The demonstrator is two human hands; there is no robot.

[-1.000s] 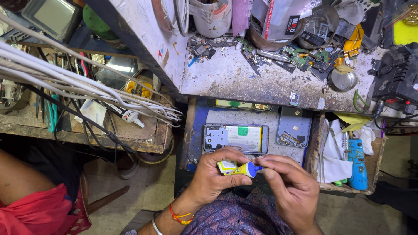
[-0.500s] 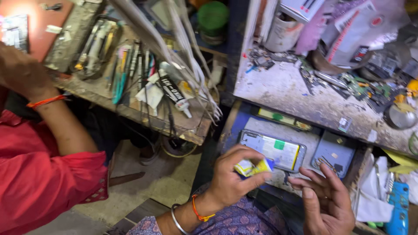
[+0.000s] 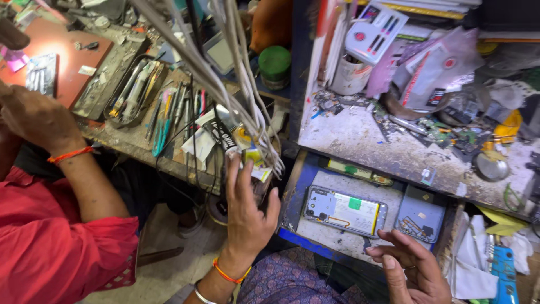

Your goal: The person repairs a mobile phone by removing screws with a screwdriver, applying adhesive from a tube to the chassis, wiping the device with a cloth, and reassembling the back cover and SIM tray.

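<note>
Down by the bench edge, left hand [image 3: 246, 211] reaches up, fingers spread, at a small yellow tube [image 3: 251, 156], half hidden among dangling white cables [image 3: 236, 84]; whether it grips, can't tell. Right hand [image 3: 409, 270], open, partly cut off. Blue drawer [image 3: 292, 191] holds an opened phone [image 3: 345, 210].

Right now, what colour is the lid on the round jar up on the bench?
Green: the jar lid is plain green, seen in the head view behind the hanging cables.
</note>
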